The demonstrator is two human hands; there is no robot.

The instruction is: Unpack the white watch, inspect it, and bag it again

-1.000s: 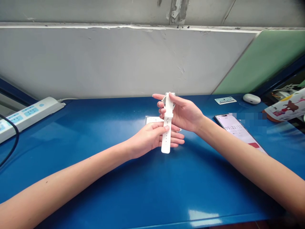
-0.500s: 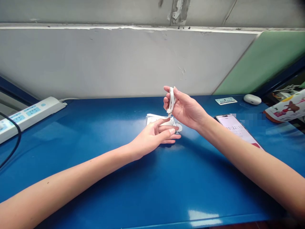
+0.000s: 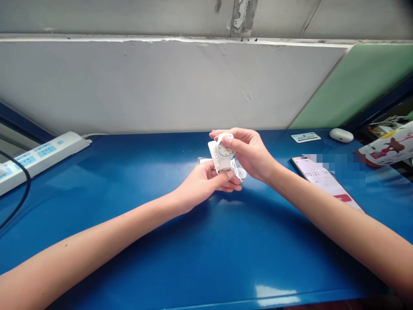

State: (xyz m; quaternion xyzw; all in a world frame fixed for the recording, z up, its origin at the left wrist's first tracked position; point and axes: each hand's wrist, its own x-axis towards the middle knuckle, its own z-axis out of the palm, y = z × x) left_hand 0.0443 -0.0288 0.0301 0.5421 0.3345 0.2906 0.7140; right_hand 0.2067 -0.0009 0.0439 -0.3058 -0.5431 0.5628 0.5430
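One white watch, dial toward the wearer, raised above the middle of the blue table, between both hands. Clock positions are read from the watch, with 12 pointing to the wall.

Left hand, at 7 o'clock: thumb and fingers closed on the lower band. Right hand, at 3 o'clock: thumb laid on the dial's edge, fingers behind the case.

Step in hand, by judgement: turning and handling the watch by its band. A next move seems to call for a steady left pinch and a light right thumb, the band being flexible.

Surroundings: clear packet, at 8 o'clock, mostly hidden; pale disc, at 5 o'clock; phone with timer display, between 3 and 4; printed card, at 3; power strip, at 9.
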